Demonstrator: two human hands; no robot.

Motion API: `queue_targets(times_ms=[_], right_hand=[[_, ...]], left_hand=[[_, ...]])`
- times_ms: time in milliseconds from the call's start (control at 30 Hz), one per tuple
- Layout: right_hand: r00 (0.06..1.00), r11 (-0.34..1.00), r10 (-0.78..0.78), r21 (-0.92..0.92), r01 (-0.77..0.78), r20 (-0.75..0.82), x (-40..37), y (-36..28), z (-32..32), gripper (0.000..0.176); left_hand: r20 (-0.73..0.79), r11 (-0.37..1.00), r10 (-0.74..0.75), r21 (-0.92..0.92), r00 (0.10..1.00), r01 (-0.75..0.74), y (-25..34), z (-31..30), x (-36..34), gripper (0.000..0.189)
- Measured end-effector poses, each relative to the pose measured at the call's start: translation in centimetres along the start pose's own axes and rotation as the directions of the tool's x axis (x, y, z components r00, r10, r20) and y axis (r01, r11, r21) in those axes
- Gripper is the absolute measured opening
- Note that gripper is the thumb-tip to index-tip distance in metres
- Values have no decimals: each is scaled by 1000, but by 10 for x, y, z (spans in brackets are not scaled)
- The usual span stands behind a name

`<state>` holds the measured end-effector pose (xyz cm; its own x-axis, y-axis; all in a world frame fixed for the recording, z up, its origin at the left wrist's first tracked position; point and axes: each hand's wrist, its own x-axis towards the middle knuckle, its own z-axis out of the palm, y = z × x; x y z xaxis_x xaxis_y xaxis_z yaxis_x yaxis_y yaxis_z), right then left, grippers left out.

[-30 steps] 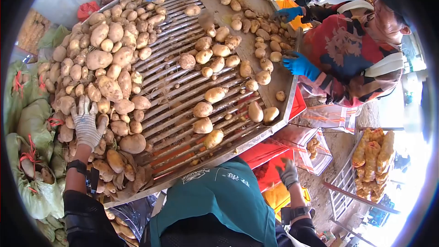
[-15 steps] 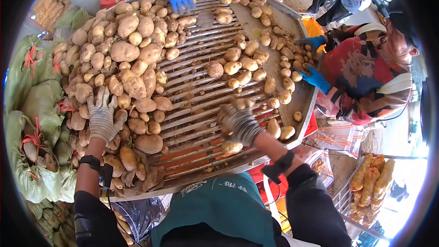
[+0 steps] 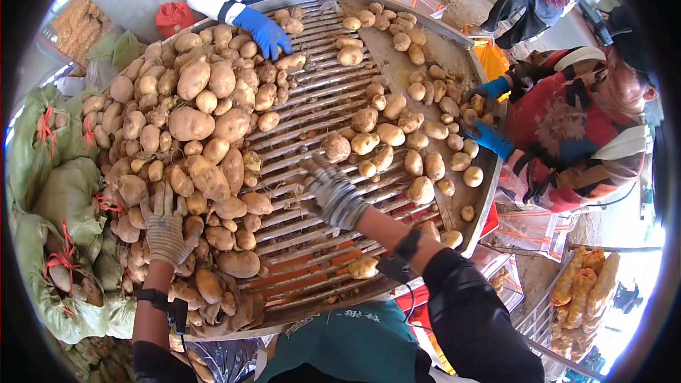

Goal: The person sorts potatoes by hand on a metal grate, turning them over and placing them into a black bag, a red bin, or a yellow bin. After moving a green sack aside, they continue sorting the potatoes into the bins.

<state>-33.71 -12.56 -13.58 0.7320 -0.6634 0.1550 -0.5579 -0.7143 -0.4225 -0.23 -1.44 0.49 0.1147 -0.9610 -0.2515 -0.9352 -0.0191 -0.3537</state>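
My left hand (image 3: 167, 230), in a striped knit glove, rests with fingers apart on the large potato pile (image 3: 209, 124) at the left of the slatted metal table (image 3: 298, 159). My right hand (image 3: 333, 195), gloved the same way, is over the slats in the middle, fingers spread and nothing held in them. Loose potatoes lie just beyond it, the nearest being a round reddish one (image 3: 336, 147). One potato (image 3: 363, 267) sits alone on the slats near my side of the table.
Across the table, a person's blue-gloved hand (image 3: 264, 32) touches the pile. Another person's blue-gloved hands (image 3: 489, 131) are among small potatoes at the right edge. Green sacks (image 3: 67, 188) line the left side; a red bag (image 3: 174, 19) stands behind.
My right hand has moved left across the slats. Several potatoes near it now lie farther right. The co-worker at the right has drawn small potatoes toward the edge.
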Motion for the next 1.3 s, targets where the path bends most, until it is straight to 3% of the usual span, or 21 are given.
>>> queue_targets(times_ms=[133, 200, 233, 267, 300, 333, 400, 467, 533, 567, 633, 700, 733, 767, 833, 867, 967, 1033, 1133, 1233, 1300], right_hand=[[998, 999, -39, 17, 40, -57, 26, 32, 26, 58], [993, 988, -108, -114, 104, -37, 42, 65, 15, 62], [979, 988, -149, -55, 142, -138, 53, 94, 21, 61], [995, 997, 44, -60, -39, 91, 65, 93, -18, 60], [982, 966, 151, -225, -123, 110, 72, 102, -40, 58], [992, 943, 112, -321, -87, 61, 73, 122, -50, 58], [946, 804, 206, -594, -18, 249, 85, 148, -82, 55], [850, 703, 436, -701, -118, 294, 98, 170, -109, 53], [825, 696, 558, -589, -410, 86, 95, 224, -113, 50], [822, 693, 563, -591, -414, 84, 84, 223, -120, 50], [888, 670, 419, -595, -444, -191, 59, 203, -134, 38], [887, 808, 372, -375, -455, -275, 32, 191, -104, 37], [904, 802, 405, -420, -424, -137, 20, 160, -102, 39], [956, 825, 267, -483, -294, -125, -7, 129, -99, 32], [949, 880, 294, -356, -314, -110, -49, 110, -66, 42], [945, 885, 325, -342, -315, -31, -70, 109, -56, 49], [925, 857, 358, -348, -381, -130, -119, 124, -44, 47], [877, 624, 456, -647, -438, -154, -137, 150, -44, 52], [742, 653, 662, -408, -638, -101, -128, 147, -104, 46], [664, 624, 724, -230, -747, -190, -131, 171, -120, 43], [713, 713, 652, -111, -692, -258, -116, 191, -127, 43]], left_hand=[[-94, 999, 25, -20, 995, -27, -2, 11, -3, 75], [-112, 999, 31, -4, 993, -32, -6, 20, -2, 76], [-130, 999, 42, 12, 991, -40, -8, 24, -4, 76], [-121, 999, 41, 8, 992, -40, -9, 26, -4, 76], [-132, 999, 51, 6, 990, -50, -9, 26, -4, 77], [-146, 998, 61, 5, 987, -61, -10, 24, -3, 77], [-131, 999, 48, 7, 990, -48, -6, 20, -3, 77], [-90, 999, 31, -18, 995, -32, -9, 22, -4, 80], [-94, 999, 34, -7, 995, -34, -9, 25, -4, 80], [-101, 999, 32, -15, 994, -34, -10, 25, -4, 80], [-115, 999, 29, -30, 993, -33, -11, 28, -4, 80], [-180, 998, 60, 6, 982, -60, -12, 33, -5, 76], [-184, 998, 69, 8, 981, -69, -10, 30, -5, 76], [-105, 999, 29, -20, 994, -31, -7, 22, -5, 78], [14, 999, -24, -45, 1000, 24, 3, 0, 0, 78], [-2, 999, -6, -42, 1000, 6, 3, 3, 1, 78], [-176, 997, 78, 15, 981, -76, -10, 25, -2, 78], [-175, 997, 74, 13, 982, -73, -7, 21, -2, 78], [-190, 997, 75, -2, 979, -77, -8, 20, -2, 77], [-86, 999, 32, -8, 996, -33, 0, 8, -3, 79], [-73, 1000, 26, -13, 997, -27, -3, 10, -2, 80]])
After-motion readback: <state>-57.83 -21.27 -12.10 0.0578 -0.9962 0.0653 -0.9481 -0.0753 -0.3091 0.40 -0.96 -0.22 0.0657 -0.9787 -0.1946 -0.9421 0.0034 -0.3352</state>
